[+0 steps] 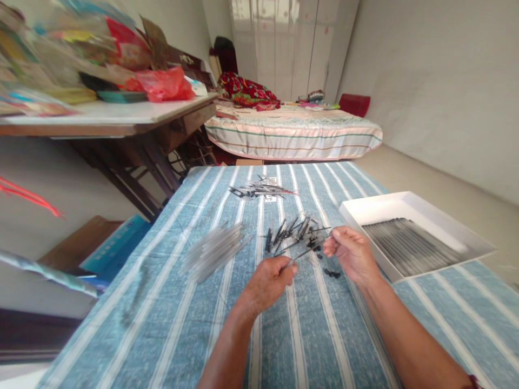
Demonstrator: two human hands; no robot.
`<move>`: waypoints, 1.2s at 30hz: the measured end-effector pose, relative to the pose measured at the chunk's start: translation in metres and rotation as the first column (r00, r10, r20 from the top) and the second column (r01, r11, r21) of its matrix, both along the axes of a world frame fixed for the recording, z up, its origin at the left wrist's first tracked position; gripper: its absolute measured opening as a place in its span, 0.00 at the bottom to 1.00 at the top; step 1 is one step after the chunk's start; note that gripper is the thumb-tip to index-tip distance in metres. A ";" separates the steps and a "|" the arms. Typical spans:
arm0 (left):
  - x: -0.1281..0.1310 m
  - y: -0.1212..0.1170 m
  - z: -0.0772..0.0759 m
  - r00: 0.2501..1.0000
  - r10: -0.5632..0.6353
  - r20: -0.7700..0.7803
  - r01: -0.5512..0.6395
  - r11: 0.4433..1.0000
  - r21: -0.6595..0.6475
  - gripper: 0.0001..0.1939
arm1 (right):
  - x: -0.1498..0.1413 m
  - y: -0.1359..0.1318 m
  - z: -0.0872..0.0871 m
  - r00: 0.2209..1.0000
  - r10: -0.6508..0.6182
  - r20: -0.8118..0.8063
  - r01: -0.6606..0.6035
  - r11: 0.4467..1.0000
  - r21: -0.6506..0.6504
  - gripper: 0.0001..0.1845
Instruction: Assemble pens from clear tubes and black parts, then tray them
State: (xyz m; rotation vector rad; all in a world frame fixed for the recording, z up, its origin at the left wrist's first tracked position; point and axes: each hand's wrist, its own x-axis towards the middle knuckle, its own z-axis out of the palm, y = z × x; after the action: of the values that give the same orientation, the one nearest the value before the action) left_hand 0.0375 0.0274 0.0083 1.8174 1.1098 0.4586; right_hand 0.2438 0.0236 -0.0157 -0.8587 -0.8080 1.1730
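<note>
My left hand (271, 281) is closed in a pinch around a thin dark stick (305, 253) that slants up to the right. Beside it, my right hand (352, 253) pinches a slim dark piece (324, 229) whose end points left; its exact kind is too small to make out. Just beyond both hands lies a loose heap of short black and grey pieces (294, 231). A few small black bits (332, 274) rest below my right fingers. To the left is a bundle of translucent grey tubes (219, 249), somewhat blurred.
Farther back on the striped tablecloth (178, 308) lies a pile of thin dark sticks (261, 189) over a white label. A white open box (440, 216) at the right holds rows of dark grey sticks (409, 246). A cluttered side table (121, 116) stands left; a bed (292, 132) is behind.
</note>
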 end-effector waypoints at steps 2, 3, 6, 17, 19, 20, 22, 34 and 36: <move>0.001 0.000 0.001 1.000 -0.003 -0.008 0.003 1.000 -0.003 0.15 | -0.003 -0.001 0.000 0.999 0.023 0.029 -0.023 1.000 0.003 0.08; 0.001 0.000 0.001 1.000 0.000 -0.013 0.000 1.000 -0.005 0.15 | -0.005 -0.001 0.000 0.998 0.039 0.040 -0.039 0.999 0.006 0.08; 0.003 -0.001 0.000 1.000 0.012 -0.019 -0.012 1.000 -0.010 0.15 | -0.012 -0.004 0.000 0.992 0.099 0.079 -0.100 0.995 0.010 0.08; 0.006 -0.003 0.000 0.984 0.074 0.165 -0.061 0.995 -0.085 0.11 | -0.015 -0.006 -0.006 0.757 0.120 0.643 -0.092 0.993 -0.077 0.13; 0.005 -0.002 0.001 0.976 0.096 0.195 -0.085 0.994 -0.062 0.11 | -0.010 -0.004 -0.008 0.624 0.084 0.777 -0.041 0.996 -0.075 0.10; 0.005 -0.002 0.002 0.972 0.100 0.213 -0.089 0.994 -0.057 0.11 | -0.008 -0.003 -0.008 0.532 0.085 0.843 -0.040 0.996 -0.075 0.09; 0.004 -0.001 0.001 0.964 0.111 0.243 -0.099 0.993 -0.062 0.12 | -0.005 -0.002 -0.008 0.320 0.089 0.943 -0.029 0.996 -0.084 0.09; -0.001 0.003 -0.010 0.952 0.120 0.282 -0.098 0.991 -0.093 0.16 | 0.011 0.003 -0.011 -0.143 0.210 0.967 0.087 0.976 -0.199 0.08; -0.001 0.003 -0.010 0.952 0.110 0.285 -0.089 0.992 -0.085 0.15 | 0.008 0.002 -0.011 -0.125 0.201 0.972 0.069 0.979 -0.193 0.08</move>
State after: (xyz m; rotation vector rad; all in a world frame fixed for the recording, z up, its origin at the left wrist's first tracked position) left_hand 0.0362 0.0308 -0.0016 1.5774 1.0033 0.7116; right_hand 0.2518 0.0258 -0.0272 -2.0038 -2.0883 0.3591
